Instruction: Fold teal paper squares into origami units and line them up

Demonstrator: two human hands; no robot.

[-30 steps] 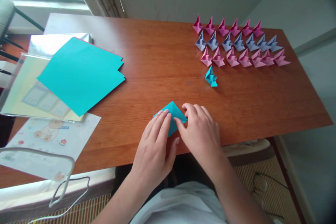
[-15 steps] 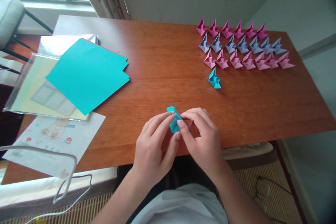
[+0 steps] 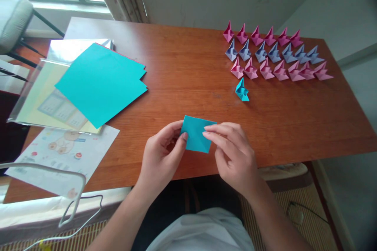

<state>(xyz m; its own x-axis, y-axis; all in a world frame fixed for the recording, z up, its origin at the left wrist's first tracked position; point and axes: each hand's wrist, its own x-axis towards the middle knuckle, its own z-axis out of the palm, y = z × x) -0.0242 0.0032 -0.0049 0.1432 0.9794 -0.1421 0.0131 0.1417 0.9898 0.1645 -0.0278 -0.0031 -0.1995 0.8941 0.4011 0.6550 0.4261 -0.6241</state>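
My left hand (image 3: pixel 160 151) pinches a folded turquoise paper (image 3: pixel 194 134) by its left edge, thumb on the near face and fingers behind. The paper looks like a small square with a plain face turned up, held just above the table. On its right part rest the outstretched index and middle fingertips of my right hand (image 3: pixel 237 151); that hand's thumb is off the paper, lower down. Farther back stands a finished-looking turquoise origami figure (image 3: pixel 242 91) with a pointed tip.
Rows of magenta (image 3: pixel 257 36), lilac (image 3: pixel 274 52) and pink origami figures (image 3: pixel 266 69) stand at the back right of the wooden table (image 3: pixel 176 70). Turquoise sheets (image 3: pixel 100 84) lie on plastic sleeves at left, beside a bear-printed sheet (image 3: pixel 88 153). A white bent tube (image 3: pixel 53 169) crosses the lower left.
The folded paper was lying diamond-wise under both hands, then was lifted and turned over; now its plain square face shows. My left hand has shifted to its left edge. The view swung slightly left.
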